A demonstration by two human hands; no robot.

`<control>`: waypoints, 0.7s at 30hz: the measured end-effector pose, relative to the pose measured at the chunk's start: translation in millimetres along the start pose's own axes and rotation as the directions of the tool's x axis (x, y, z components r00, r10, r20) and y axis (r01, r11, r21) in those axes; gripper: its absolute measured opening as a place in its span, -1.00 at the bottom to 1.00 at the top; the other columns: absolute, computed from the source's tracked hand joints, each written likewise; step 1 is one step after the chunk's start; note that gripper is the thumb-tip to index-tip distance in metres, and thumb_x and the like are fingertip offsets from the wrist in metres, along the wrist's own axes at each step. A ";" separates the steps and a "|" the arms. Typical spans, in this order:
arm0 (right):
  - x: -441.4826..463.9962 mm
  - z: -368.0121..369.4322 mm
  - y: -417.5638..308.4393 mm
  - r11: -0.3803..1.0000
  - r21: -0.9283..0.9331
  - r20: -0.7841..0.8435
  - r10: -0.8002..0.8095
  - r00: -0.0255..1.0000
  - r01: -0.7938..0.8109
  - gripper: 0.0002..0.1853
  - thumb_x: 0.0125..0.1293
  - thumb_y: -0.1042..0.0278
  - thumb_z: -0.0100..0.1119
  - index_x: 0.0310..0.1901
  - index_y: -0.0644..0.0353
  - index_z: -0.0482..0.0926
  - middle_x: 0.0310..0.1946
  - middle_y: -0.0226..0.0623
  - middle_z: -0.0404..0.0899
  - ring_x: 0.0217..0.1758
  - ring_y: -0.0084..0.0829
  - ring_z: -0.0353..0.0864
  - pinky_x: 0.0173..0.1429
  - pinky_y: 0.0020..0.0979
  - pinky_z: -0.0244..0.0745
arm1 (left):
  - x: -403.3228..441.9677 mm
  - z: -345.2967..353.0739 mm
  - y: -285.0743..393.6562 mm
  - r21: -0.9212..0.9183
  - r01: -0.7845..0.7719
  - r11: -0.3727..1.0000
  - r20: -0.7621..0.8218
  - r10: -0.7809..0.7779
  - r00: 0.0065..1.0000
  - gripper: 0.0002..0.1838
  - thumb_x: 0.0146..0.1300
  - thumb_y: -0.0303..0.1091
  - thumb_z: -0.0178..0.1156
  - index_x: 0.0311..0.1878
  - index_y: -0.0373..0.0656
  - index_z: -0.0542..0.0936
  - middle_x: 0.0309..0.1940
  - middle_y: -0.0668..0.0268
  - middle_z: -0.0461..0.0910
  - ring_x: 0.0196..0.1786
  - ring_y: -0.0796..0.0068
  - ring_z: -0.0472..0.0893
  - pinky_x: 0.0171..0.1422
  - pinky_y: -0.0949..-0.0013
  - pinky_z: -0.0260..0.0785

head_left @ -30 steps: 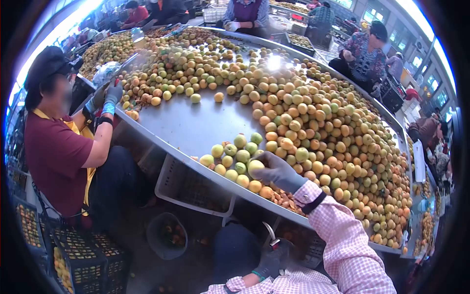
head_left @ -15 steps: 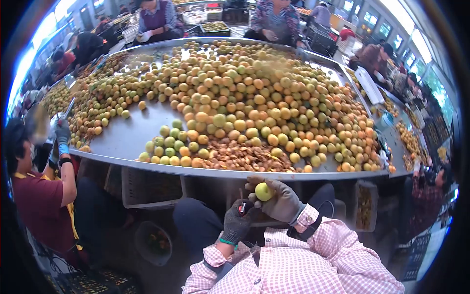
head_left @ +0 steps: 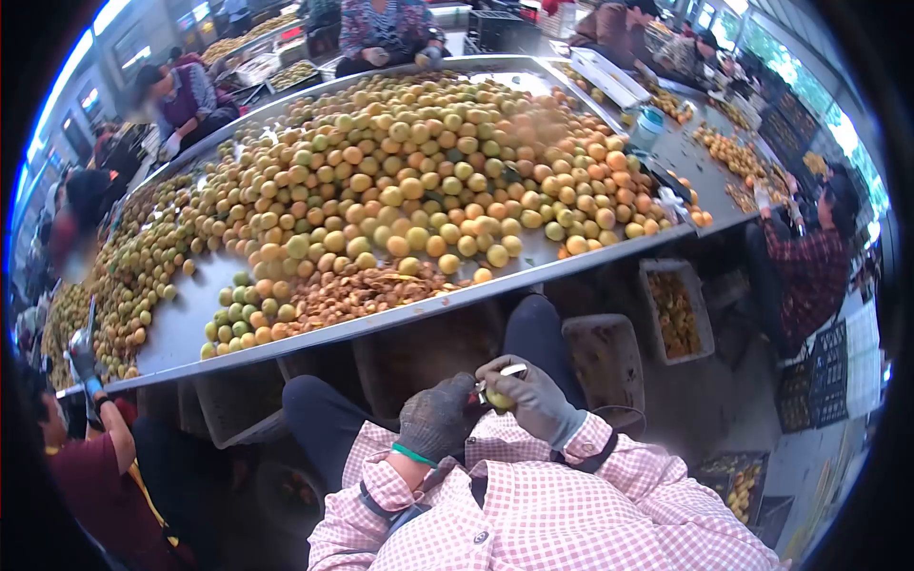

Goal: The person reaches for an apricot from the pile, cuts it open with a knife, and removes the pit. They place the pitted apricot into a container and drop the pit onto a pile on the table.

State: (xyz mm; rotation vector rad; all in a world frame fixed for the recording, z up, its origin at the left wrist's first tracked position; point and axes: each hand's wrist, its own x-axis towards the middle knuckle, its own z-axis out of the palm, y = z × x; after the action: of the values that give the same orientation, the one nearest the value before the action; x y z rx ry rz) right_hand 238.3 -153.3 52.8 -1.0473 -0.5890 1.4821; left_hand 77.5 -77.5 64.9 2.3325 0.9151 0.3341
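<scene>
Over my lap, below the table edge, my two gloved hands are close together. My right hand (head_left: 535, 400) is closed round a small green-yellow apricot (head_left: 499, 399). A pale, bright rim (head_left: 515, 370) shows along its upper side; I cannot tell whether this is cut flesh or peel. My left hand (head_left: 437, 419) is closed, its fingers against the apricot, on a small tool with a red and dark handle (head_left: 474, 392). Its working end is mostly hidden. In front lies a broad heap of orange and green apricots (head_left: 409, 190), with brown fruit pieces (head_left: 367, 290) near the edge.
The metal table (head_left: 205, 285) has a raised rim in front of my knees. Below stand crates (head_left: 609, 366), one with yellowish pieces (head_left: 673, 314). Co-workers sit at the left (head_left: 105, 466), right (head_left: 809, 266) and far side (head_left: 381, 33). A turquoise-lidded jar (head_left: 647, 126) stands right.
The camera view has turned to the right. My left hand with the tool has come up against the apricot, which has turned within my right hand and now shows a pale rim.
</scene>
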 end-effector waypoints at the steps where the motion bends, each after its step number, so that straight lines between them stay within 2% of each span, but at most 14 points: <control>1: 2.0 -9.0 10.4 0.991 0.031 -0.037 -0.131 0.991 0.132 -0.74 0.34 0.37 0.11 0.02 0.25 0.48 -0.15 -0.38 0.53 -0.10 -0.57 0.51 0.04 -0.48 0.45 | -0.2 3.2 3.7 -0.166 -0.044 0.985 0.049 0.052 0.997 -0.59 0.00 -0.25 0.37 -0.08 -0.14 0.50 -0.42 0.09 0.58 -0.35 0.11 0.64 -0.33 0.15 0.45; 2: -0.8 -14.3 1.6 0.995 0.060 0.015 -0.082 0.997 0.081 -0.70 0.35 0.30 0.12 0.03 0.27 0.49 -0.17 -0.36 0.54 -0.09 -0.53 0.53 0.10 -0.45 0.42 | 3.1 8.5 4.9 -0.414 -0.016 0.910 0.129 0.076 0.989 -0.55 0.04 -0.27 0.39 -0.02 -0.14 0.46 -0.43 0.17 0.57 -0.42 0.34 0.62 -0.34 0.32 0.43; 3: -3.5 -20.5 -0.8 0.993 0.074 0.005 -0.088 0.996 0.087 -0.70 0.35 0.30 0.12 0.03 0.27 0.49 -0.17 -0.36 0.54 -0.09 -0.53 0.53 0.10 -0.45 0.42 | 2.7 9.2 5.1 -0.407 -0.017 0.913 0.144 0.082 0.986 -0.55 0.04 -0.27 0.39 -0.02 -0.14 0.46 -0.43 0.17 0.57 -0.42 0.34 0.62 -0.34 0.32 0.43; 4: -5.5 -26.6 -2.7 0.981 0.178 0.058 -0.083 0.995 0.071 -0.66 0.34 0.25 0.14 0.06 0.26 0.47 -0.18 -0.34 0.54 -0.08 -0.51 0.54 0.11 -0.45 0.43 | 1.5 7.4 5.8 -0.662 0.327 0.674 0.412 -0.038 0.911 -0.58 0.09 -0.21 0.37 -0.05 -0.12 0.45 -0.47 0.25 0.53 -0.46 0.45 0.55 -0.39 0.40 0.38; 5: -6.8 -32.2 -5.5 0.959 0.278 0.114 -0.083 0.990 0.048 -0.61 0.33 0.19 0.16 0.09 0.26 0.46 -0.19 -0.32 0.54 -0.07 -0.48 0.54 0.11 -0.46 0.43 | 3.4 4.8 10.0 -0.704 0.645 0.298 0.666 -0.039 0.745 -0.61 0.14 -0.14 0.34 -0.08 -0.10 0.43 -0.51 0.33 0.49 -0.50 0.56 0.49 -0.45 0.48 0.32; 6: -9.0 -35.8 -11.9 0.930 0.366 0.146 -0.022 0.989 -0.034 -0.52 0.31 0.16 0.19 0.17 0.24 0.40 -0.13 -0.29 0.53 -0.03 -0.45 0.54 0.14 -0.42 0.44 | 0.7 11.1 11.0 -0.760 0.631 0.157 0.631 -0.058 0.774 -0.69 0.17 -0.24 0.31 -0.10 -0.08 0.45 -0.50 0.47 0.44 -0.50 0.71 0.38 -0.46 0.59 0.25; 9: -11.3 -40.7 -12.9 0.913 0.405 0.091 0.016 0.996 -0.052 -0.47 0.29 0.16 0.22 0.21 0.21 0.36 -0.04 -0.32 0.49 0.01 -0.45 0.53 0.19 -0.41 0.41 | 8.4 9.4 17.7 -0.801 0.538 0.263 0.507 -0.180 0.843 -0.77 0.20 -0.34 0.28 -0.13 -0.08 0.47 -0.51 0.45 0.44 -0.51 0.69 0.40 -0.46 0.57 0.26; 10: -9.8 -43.7 -8.6 0.918 0.395 0.139 -0.043 0.989 -0.015 -0.43 0.23 0.19 0.29 0.21 0.20 0.34 0.04 -0.35 0.44 0.08 -0.45 0.48 0.25 -0.43 0.36 | 11.1 10.1 16.4 -0.801 0.471 0.369 0.431 -0.191 0.882 -0.84 0.23 -0.38 0.24 -0.17 -0.11 0.49 -0.50 0.46 0.46 -0.49 0.67 0.42 -0.43 0.52 0.31; 11: -9.5 -42.1 -9.6 0.917 0.398 0.145 -0.041 0.989 -0.020 -0.43 0.23 0.19 0.29 0.21 0.20 0.34 0.04 -0.35 0.44 0.08 -0.45 0.48 0.25 -0.43 0.36 | 13.5 15.1 15.4 -0.800 0.473 0.369 0.429 -0.198 0.881 -0.84 0.23 -0.38 0.24 -0.17 -0.11 0.49 -0.50 0.46 0.46 -0.49 0.67 0.42 -0.43 0.52 0.31; 13: -12.5 -32.3 -12.0 0.955 0.292 0.093 -0.075 0.993 0.045 -0.41 0.20 0.20 0.33 0.20 0.22 0.35 0.04 -0.36 0.45 0.12 -0.48 0.44 0.28 -0.47 0.30 | 12.5 26.2 13.0 -0.771 0.242 0.588 0.151 -0.200 0.968 -0.82 0.22 -0.35 0.27 -0.19 -0.14 0.48 -0.51 0.38 0.49 -0.47 0.63 0.45 -0.40 0.44 0.38; 14: -12.5 -32.1 -10.2 0.958 0.282 0.101 -0.091 0.991 0.059 -0.39 0.20 0.22 0.33 0.22 0.23 0.31 0.04 -0.34 0.47 0.15 -0.52 0.40 0.29 -0.49 0.28 | 13.5 26.0 13.8 -0.674 0.166 0.720 0.060 -0.170 0.984 -0.80 0.20 -0.35 0.28 -0.17 -0.16 0.50 -0.47 0.24 0.57 -0.46 0.43 0.58 -0.36 0.31 0.44; 15: -11.1 -31.2 -11.1 0.956 0.290 0.106 -0.082 0.991 0.048 -0.39 0.20 0.22 0.33 0.22 0.23 0.31 0.04 -0.34 0.47 0.15 -0.52 0.40 0.29 -0.49 0.28 | 13.9 23.5 14.6 -0.671 0.178 0.720 0.064 -0.182 0.981 -0.80 0.20 -0.35 0.28 -0.17 -0.16 0.50 -0.47 0.24 0.57 -0.46 0.43 0.58 -0.36 0.31 0.44; 17: -8.8 -27.7 -19.1 0.968 0.210 0.141 -0.171 0.975 0.139 -0.38 0.23 0.22 0.30 0.24 0.22 0.26 0.03 -0.30 0.49 0.14 -0.55 0.40 0.28 -0.51 0.26 | 14.7 14.3 20.2 -0.269 0.104 0.958 -0.019 -0.114 0.993 -0.78 0.14 -0.36 0.28 -0.15 -0.12 0.53 -0.41 0.13 0.61 -0.39 0.16 0.65 -0.35 0.22 0.46; 21: -9.7 -22.0 -23.9 0.951 0.304 0.136 -0.093 0.986 0.048 -0.39 0.23 0.28 0.29 0.24 0.22 0.25 0.03 -0.26 0.51 0.12 -0.55 0.44 0.28 -0.52 0.27 | 17.7 9.4 24.1 -0.109 0.083 0.991 -0.093 -0.093 0.991 -0.75 0.07 -0.37 0.29 -0.15 -0.08 0.55 -0.37 0.12 0.61 -0.34 0.01 0.62 -0.35 0.15 0.46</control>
State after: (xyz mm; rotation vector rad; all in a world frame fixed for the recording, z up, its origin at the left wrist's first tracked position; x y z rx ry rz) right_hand 268.6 -162.2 65.1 -0.6770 -0.4808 1.5385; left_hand 107.3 -83.6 72.7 2.1892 1.0192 0.4521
